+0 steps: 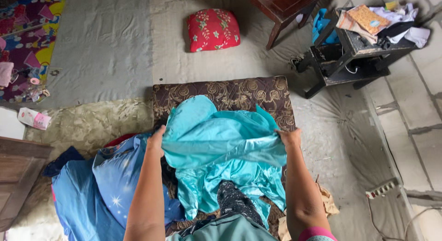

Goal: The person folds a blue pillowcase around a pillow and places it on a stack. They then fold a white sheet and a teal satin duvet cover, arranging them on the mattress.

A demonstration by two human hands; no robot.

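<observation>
support: brown patterned mat [239,91] | on it: turquoise garment [221,144]

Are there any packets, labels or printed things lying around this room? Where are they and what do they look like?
Small packet: on the floor at far left, flattish, white and pink.
Patterned flat pack: on the dark stand at upper right, rectangular, orange-tan with a small pale blue label.
No signs or screens show.

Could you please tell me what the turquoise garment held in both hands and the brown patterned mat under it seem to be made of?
The turquoise garment, gripped by the left hand and right hand, looks like satin or a similar smooth synthetic: it shines and drapes in soft folds. The brown patterned mat appears to be quilted, padded fabric with a woven golden floral design; its stitched lines show.
</observation>
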